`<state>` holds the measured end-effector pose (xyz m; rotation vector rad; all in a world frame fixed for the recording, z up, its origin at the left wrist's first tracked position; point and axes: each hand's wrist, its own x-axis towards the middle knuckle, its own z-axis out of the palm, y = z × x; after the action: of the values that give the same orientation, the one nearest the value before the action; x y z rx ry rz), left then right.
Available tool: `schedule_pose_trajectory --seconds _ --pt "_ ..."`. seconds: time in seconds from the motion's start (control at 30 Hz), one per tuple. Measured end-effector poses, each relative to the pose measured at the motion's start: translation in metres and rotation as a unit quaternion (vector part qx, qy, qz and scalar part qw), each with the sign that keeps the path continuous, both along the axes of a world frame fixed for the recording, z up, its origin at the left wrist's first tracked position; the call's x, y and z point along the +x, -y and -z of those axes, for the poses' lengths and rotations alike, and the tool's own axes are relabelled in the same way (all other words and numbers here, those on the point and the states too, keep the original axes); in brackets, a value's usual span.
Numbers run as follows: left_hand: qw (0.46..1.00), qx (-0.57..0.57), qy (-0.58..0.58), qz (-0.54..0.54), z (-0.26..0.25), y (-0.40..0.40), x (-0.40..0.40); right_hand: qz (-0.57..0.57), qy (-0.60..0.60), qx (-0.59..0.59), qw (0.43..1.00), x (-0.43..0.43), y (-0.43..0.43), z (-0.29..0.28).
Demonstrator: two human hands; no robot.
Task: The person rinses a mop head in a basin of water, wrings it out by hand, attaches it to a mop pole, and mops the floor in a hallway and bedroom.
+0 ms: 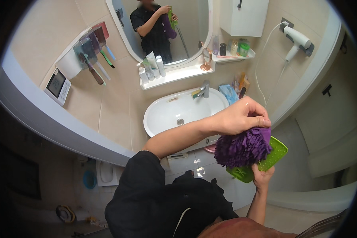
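My left hand (244,116) pinches the edge of a purple chenille mop pad (242,148) between thumb and fingers, at the right of the view. The shaggy pad hangs over part of a green plastic mop head (275,151) with small raised nubs. From below, my right hand (263,175) grips the mop head near its middle, thumb on the upper face. The mirror (184,29) shows both hands at the mop head, with the pad hanging down and a metal pole below. How far the pad is attached cannot be told.
A white oval washbasin (157,114) with a faucet (206,89) lies ahead. Above it, a white shelf (178,78) holds bottles and a small round mirror. Cups with toothbrushes hang on the left wall. A hair dryer (297,38) and its cord hang at the right.
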<state>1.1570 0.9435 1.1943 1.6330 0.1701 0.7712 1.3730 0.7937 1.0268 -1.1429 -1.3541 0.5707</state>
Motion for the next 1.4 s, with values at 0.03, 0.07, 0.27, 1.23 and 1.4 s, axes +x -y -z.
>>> schedule_pose_trajectory --seconds 0.03,0.07,0.27,1.23,1.4 --pt "0.999 0.031 -0.008 -0.029 -0.002 0.004 -0.001 0.000 0.007 -0.002 1.000 0.000 0.000 -0.002" --pt "0.996 0.063 -0.017 -0.058 -0.005 0.008 -0.001 0.000 0.015 -0.003 1.000 0.000 -0.001 -0.003" --pt "0.945 0.282 -0.024 -0.163 -0.017 0.024 0.003 0.033 -0.001 0.008 0.999 -0.009 -0.006 -0.009" --pt "0.959 0.089 0.160 -0.216 0.084 0.032 0.028 0.055 0.005 0.060 0.997 -0.016 -0.002 0.004" --pt "0.956 0.081 0.157 -0.235 0.080 0.038 0.025 0.073 0.007 0.061 0.995 -0.015 0.000 0.022"
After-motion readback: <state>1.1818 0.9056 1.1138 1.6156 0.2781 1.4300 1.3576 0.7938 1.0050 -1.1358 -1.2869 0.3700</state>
